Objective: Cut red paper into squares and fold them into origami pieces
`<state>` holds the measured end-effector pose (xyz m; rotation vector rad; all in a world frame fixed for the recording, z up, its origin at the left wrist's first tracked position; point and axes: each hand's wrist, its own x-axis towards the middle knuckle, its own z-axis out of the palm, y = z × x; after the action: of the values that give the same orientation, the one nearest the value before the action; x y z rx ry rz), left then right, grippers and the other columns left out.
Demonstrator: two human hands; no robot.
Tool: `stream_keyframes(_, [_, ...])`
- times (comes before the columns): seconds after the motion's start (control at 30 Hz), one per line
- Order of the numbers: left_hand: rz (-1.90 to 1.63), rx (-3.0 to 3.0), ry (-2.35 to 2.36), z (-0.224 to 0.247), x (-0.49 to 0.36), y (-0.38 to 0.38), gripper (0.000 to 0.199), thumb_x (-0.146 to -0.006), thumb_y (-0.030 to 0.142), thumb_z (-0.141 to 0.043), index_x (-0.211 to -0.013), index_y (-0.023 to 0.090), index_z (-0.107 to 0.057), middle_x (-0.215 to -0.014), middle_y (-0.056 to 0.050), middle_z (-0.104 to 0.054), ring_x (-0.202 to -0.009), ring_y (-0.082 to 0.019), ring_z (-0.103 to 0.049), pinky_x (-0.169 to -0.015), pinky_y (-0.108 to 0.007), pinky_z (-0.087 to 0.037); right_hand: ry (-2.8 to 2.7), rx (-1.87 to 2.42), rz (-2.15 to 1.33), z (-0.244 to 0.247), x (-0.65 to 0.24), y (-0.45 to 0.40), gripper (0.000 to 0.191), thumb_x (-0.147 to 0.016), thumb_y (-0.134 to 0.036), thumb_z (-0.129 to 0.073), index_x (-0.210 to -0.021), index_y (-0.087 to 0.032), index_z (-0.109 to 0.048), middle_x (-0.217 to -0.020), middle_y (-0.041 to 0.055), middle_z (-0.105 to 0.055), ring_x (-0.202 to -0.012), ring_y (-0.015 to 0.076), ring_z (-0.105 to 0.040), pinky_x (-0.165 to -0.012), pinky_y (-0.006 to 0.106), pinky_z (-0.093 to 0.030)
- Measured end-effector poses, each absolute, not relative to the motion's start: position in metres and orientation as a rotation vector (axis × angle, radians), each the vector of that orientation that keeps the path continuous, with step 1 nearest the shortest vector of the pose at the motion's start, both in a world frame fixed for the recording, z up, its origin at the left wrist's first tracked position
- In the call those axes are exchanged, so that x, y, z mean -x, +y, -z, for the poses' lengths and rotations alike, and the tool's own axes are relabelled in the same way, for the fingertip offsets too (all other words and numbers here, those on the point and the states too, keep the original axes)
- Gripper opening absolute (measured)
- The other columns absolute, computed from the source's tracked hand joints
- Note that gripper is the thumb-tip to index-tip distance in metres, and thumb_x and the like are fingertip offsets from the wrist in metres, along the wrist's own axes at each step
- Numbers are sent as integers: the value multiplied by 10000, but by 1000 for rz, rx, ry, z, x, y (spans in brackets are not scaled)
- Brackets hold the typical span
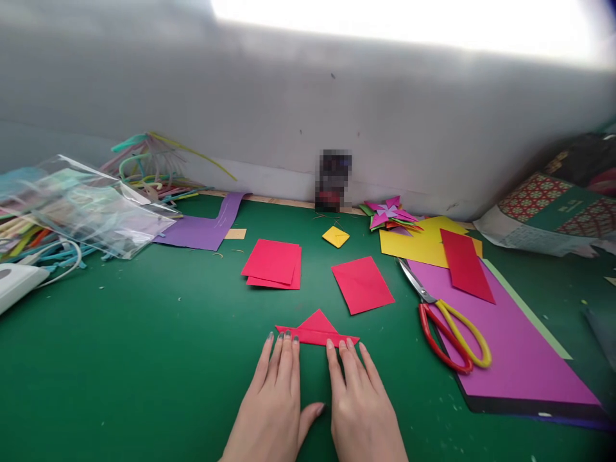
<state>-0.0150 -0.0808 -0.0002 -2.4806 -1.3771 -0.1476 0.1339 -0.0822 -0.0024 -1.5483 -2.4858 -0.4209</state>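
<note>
A red paper (317,326), folded into a low triangle with a band along its near edge, lies flat on the green tabletop. My left hand (276,391) rests its outstretched fingertips on the left part of that band. On the right part, the fingertips of my right hand (359,391) press down in the same way; its thumb is hidden. Beyond the folded piece lie a small stack of red paper squares (272,262) to the left and a single red square (363,285) to the right. A small folded yellow paper (335,237) sits farther back.
Scissors (445,327) with red and yellow handles lie on purple sheets (520,359) at right. Behind them are yellow paper (409,247), a red strip (466,266) and folded paper stars (389,213). Left are purple paper (197,231), a clear plastic bag (110,205) and a white device (22,282).
</note>
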Motion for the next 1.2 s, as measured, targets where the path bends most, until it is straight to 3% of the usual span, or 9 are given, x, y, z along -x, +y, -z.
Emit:
stream_keyframes(0.2, [159, 2511, -1474, -14, 16, -75, 510, -875, 431, -292, -1099, 87, -595, -1108, -152, -608, -1050, -272, -534, -999, -496, -233, -2508, 1532, 508, 10, -137, -86, 409, -766, -84, -359, -1108, 9, -565, -1104, 214, -592, -1022, 316, -552, -793, 405, -513])
stream_keyframes(0.47, [135, 2544, -1445, -10, 23, -72, 469, -868, 413, -339, -1148, 103, -552, -1173, -151, -564, -1114, -292, -480, -949, -479, -318, -2259, 1573, 297, -1, -140, -77, 380, -778, -66, -348, -1026, -92, -634, -906, 141, -643, -854, 247, -589, -767, 386, -501])
stream_keyframes(0.6, [164, 2580, -1514, -15, 28, -61, 334, -883, 269, -364, -1108, 127, -566, -1062, -102, -616, -1028, -247, -526, -971, -455, -303, -2229, 1586, 213, -2, -141, -78, 367, -795, -84, -353, -1048, -102, -618, -911, 139, -616, -864, 257, -568, -755, 408, -495])
stream_keyframes(0.73, [243, 2743, -1563, -23, 41, -39, 263, -881, 151, -359, -1055, 185, -554, -860, -32, -581, -800, -172, -542, -763, -341, -433, -2160, 1614, -50, -6, -146, -73, 331, -820, -104, -370, -1053, -162, -597, -896, 100, -580, -853, 223, -561, -722, 359, -497])
stream_keyframes(0.83, [354, 2817, -1548, -24, 50, -27, 237, -888, 147, -339, -909, 191, -571, -776, -16, -526, -716, -153, -506, -653, -297, -421, -1978, 1655, -285, -9, -152, -63, 276, -827, -100, -381, -929, -207, -614, -843, 54, -555, -791, 175, -571, -665, 287, -501])
stream_keyframes(1.0, [406, 2881, -1378, -25, 54, -24, 225, -880, 122, -349, -890, 178, -566, -758, -18, -509, -709, -153, -495, -685, -308, -418, -1922, 1613, -261, -6, -157, -54, 208, -810, -168, -464, -972, -202, -590, -1003, 84, -538, -945, 220, -542, -762, 355, -481])
stream_keyframes(1.1, [350, 2878, -1360, -27, 53, -26, 255, -866, 83, -347, -970, 182, -558, -784, -25, -517, -736, -159, -498, -722, -324, -424, -2008, 1562, -263, -4, -158, -54, 241, -817, -187, -484, -1041, -200, -573, -990, 80, -560, -938, 217, -540, -779, 358, -467])
stream_keyframes(1.2, [330, 2850, -1391, -28, 52, -24, 281, -866, 69, -330, -981, 181, -561, -809, -29, -530, -761, -159, -498, -792, -351, -410, -2019, 1534, -307, -5, -161, -52, 200, -845, -177, -461, -990, -197, -596, -947, 66, -584, -899, 200, -544, -763, 341, -456])
